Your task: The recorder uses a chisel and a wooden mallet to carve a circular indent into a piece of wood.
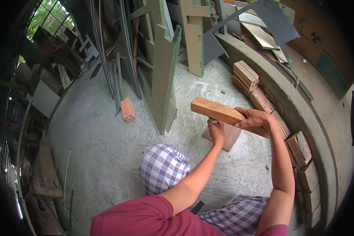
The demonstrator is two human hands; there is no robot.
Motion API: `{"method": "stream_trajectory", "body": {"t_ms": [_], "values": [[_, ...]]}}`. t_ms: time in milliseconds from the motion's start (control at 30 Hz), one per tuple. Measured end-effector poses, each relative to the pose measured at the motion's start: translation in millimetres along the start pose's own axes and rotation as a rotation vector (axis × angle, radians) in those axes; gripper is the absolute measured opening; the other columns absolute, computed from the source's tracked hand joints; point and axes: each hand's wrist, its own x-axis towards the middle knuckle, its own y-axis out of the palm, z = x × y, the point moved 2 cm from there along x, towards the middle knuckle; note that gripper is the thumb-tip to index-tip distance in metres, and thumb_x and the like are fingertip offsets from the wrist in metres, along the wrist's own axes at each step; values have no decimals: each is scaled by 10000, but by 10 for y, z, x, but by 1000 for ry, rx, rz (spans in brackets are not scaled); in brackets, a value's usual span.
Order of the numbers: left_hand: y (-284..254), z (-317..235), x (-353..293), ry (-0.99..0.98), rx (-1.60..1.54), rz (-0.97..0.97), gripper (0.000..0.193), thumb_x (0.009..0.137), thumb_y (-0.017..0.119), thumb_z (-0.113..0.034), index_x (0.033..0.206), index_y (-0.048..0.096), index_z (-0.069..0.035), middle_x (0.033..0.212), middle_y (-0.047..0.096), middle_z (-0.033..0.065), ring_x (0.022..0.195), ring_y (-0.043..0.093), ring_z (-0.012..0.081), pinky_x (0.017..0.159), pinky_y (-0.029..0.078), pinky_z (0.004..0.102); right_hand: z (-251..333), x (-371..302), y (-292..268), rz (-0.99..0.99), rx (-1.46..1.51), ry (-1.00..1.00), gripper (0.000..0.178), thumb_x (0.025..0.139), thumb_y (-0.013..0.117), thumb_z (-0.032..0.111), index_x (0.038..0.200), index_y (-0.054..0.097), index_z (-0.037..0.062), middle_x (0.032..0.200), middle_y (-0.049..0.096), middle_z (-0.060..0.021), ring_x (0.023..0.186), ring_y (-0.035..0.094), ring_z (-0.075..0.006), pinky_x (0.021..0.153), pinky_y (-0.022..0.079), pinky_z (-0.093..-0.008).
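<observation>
A thick brown wooden block (218, 110) is held slanting in front of me, its far end pointing up and left. My right hand (256, 119) grips it near its right end, thumb and fingers on either side. Just beneath the block, my left hand (216, 133) is closed around a small, shiny, round-looking thing (212, 120) that reaches up to the block's underside; its kind is hard to make out. Under both hands a flat reddish-brown wooden piece (231, 138) lies on the concrete floor, partly covered by the left hand and the block.
A low curved concrete ledge (287, 88) runs along the right, with hollow bricks (246, 74) lined up against it. Tall green-edged boards (164, 78) lean ahead. A single hollow brick (128, 110) stands left of them. At far left, a person (67, 59) is dimly visible.
</observation>
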Motion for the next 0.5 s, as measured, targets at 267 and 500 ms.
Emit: {"method": "stream_trajectory", "body": {"t_ms": [267,500], "values": [[148,-115,-8,36,-65,-20,489,762,698,-123,1147,430,17,1077,548,227,1035,529,386,873,411,438,39,-159,-160,7,2,95,898,686,742,468,1419,327,157,1248,554,-156,1150,522,-311,973,408,-410],[233,-113,36,68,-51,10,471,752,684,-48,1146,441,38,1060,496,229,1019,503,386,885,394,444,-27,-207,-192,-27,18,147,922,673,744,488,1425,316,170,1266,545,-151,1170,508,-311,992,393,-420]]}}
